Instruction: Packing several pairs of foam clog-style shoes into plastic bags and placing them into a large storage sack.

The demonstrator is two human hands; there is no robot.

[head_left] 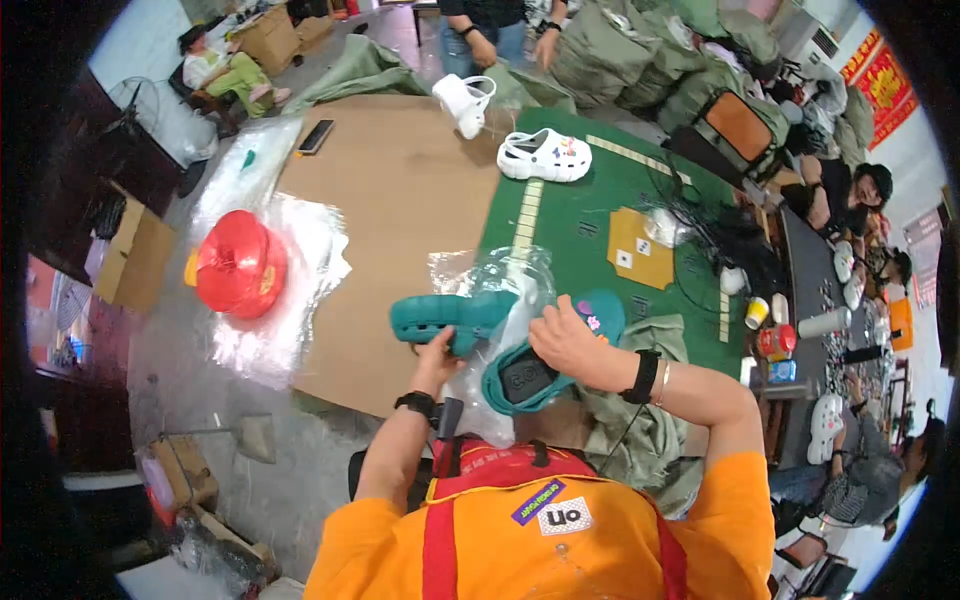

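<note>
The left teal clog (430, 312) and right teal clog (607, 310) are held at the table's (375, 250) near edge. Each should be light, soft and springy; grip the sidewall or heel rim. The left hand (437, 362) is closed on the left clog's side; the right hand (568, 345) is curled closed over the right clog's opening (inner fingertips hidden). The clear plastic film (488, 405) between them is probably slippery. Beyond stands a white clog (540, 160).
</note>
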